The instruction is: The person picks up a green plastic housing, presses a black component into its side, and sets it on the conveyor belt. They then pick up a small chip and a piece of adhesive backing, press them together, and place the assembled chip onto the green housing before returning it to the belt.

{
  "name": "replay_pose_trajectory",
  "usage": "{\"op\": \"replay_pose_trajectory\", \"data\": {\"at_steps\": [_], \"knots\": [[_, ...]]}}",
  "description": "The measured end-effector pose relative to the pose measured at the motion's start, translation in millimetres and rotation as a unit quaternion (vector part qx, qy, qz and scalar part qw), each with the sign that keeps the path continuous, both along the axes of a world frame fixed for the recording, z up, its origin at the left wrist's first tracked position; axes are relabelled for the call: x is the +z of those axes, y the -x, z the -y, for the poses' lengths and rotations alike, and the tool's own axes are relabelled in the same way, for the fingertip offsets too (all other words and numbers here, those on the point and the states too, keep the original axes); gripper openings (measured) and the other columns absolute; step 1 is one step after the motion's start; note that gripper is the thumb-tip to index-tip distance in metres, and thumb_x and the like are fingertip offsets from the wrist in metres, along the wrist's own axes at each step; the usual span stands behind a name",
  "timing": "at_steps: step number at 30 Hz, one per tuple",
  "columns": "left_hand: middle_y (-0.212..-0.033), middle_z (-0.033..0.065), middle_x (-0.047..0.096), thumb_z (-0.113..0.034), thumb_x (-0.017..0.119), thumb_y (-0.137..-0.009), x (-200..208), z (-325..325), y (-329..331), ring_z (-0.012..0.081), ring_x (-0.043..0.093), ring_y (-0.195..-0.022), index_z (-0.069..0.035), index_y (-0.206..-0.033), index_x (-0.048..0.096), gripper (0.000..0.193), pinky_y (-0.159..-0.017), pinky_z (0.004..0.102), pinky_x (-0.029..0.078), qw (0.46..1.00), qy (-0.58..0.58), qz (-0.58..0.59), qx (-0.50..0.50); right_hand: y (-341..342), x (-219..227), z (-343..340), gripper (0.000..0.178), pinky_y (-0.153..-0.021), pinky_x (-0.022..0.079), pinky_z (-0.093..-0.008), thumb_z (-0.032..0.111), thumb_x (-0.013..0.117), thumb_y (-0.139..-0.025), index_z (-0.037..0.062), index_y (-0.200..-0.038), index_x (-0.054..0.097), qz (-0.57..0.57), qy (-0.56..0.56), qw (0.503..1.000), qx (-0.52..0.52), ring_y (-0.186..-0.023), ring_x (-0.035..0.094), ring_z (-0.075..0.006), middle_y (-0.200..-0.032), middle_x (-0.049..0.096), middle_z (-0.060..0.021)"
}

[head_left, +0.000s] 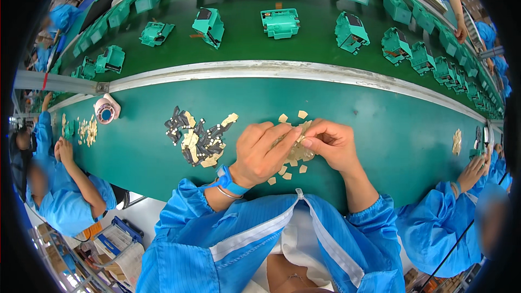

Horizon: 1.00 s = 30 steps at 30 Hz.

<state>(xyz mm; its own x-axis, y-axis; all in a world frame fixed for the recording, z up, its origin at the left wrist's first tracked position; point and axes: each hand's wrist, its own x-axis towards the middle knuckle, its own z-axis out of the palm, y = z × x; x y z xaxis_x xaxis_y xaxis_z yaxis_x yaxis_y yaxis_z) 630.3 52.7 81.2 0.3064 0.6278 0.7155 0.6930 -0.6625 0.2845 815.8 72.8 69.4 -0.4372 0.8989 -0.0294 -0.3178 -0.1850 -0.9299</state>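
Note:
My left hand and my right hand meet above the green tabletop, fingertips pinched close together. Between the right thumb and forefinger a small cream-coloured flat piece seems to show, partly covered by the fingers. Whatever the left fingers grip is hidden behind them. Beneath the fingers lies a loose heap of similar cream flat pieces, with a few scattered around it. Left of my left hand sits a pile of small black parts mixed with cream pieces. A blue strap circles my left wrist.
Behind a metal rail, green housings stand in rows on a green surface. A pale round device stands at the left of the table, near more cream pieces. Co-workers in blue work on both sides.

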Motion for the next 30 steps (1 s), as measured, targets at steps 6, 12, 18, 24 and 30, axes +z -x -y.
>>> {"op": "replay_pose_trajectory", "data": {"at_steps": [6,12,18,24,30], "knots": [[-0.090,0.0059,0.064,-0.008,0.066,-0.063,0.2,1.7,-4.1,0.0205,0.056,-0.073,-0.005,-0.100,0.068,0.037,-0.059,0.0303,0.042,1.000,0.024,-0.002,-0.012,4.5,-1.0,-0.4,0.011,-0.052,0.041,-0.0196,-0.001,0.071,-0.076,0.0012,-0.086,0.067,0.135,-0.207,0.965,-0.083,-0.062,0.053,-0.0062,-0.078,0.062,-0.0044],[-0.088,0.0052,0.063,-0.006,0.069,-0.062,2.5,0.9,-4.7,0.0209,0.057,-0.074,-0.005,-0.091,0.067,0.029,-0.060,0.0308,0.043,0.999,0.035,0.027,-0.019,8.5,-0.9,-4.2,0.016,-0.052,0.044,-0.0236,-0.002,0.073,-0.069,0.0028,-0.084,0.069,0.161,-0.378,0.898,-0.159,-0.062,0.055,-0.0148,-0.080,0.061,-0.0069],[-0.084,0.0048,0.062,-0.005,0.070,-0.066,7.1,2.6,-6.8,0.0220,0.056,-0.073,-0.004,-0.088,0.067,0.023,-0.062,0.0321,0.044,0.995,0.076,0.056,-0.022,7.6,0.5,-1.2,0.020,-0.050,0.044,-0.0239,-0.001,0.074,-0.065,0.0047,-0.084,0.070,0.194,-0.449,0.849,-0.199,-0.061,0.055,-0.0160,-0.080,0.061,-0.0052],[-0.081,0.0048,0.062,-0.004,0.068,-0.070,4.9,4.8,-8.2,0.0220,0.055,-0.072,-0.003,-0.087,0.067,0.018,-0.061,0.0329,0.044,0.990,0.104,0.089,-0.027,6.8,3.9,1.4,0.027,-0.049,0.044,-0.0241,0.003,0.078,-0.061,0.0091,-0.086,0.070,0.258,-0.530,0.777,-0.223,-0.062,0.055,-0.0160,-0.081,0.062,-0.0039],[-0.079,0.0047,0.060,-0.003,0.068,-0.070,4.4,5.6,-9.9,0.0220,0.054,-0.071,-0.003,-0.087,0.068,0.017,-0.060,0.0329,0.043,0.989,0.108,0.102,-0.013,8.3,7.8,-0.5,0.024,-0.047,0.045,-0.0234,0.003,0.075,-0.061,0.0054,-0.084,0.071,0.270,-0.575,0.733,-0.243,-0.060,0.056,-0.0149,-0.077,0.062,-0.0037]]}}
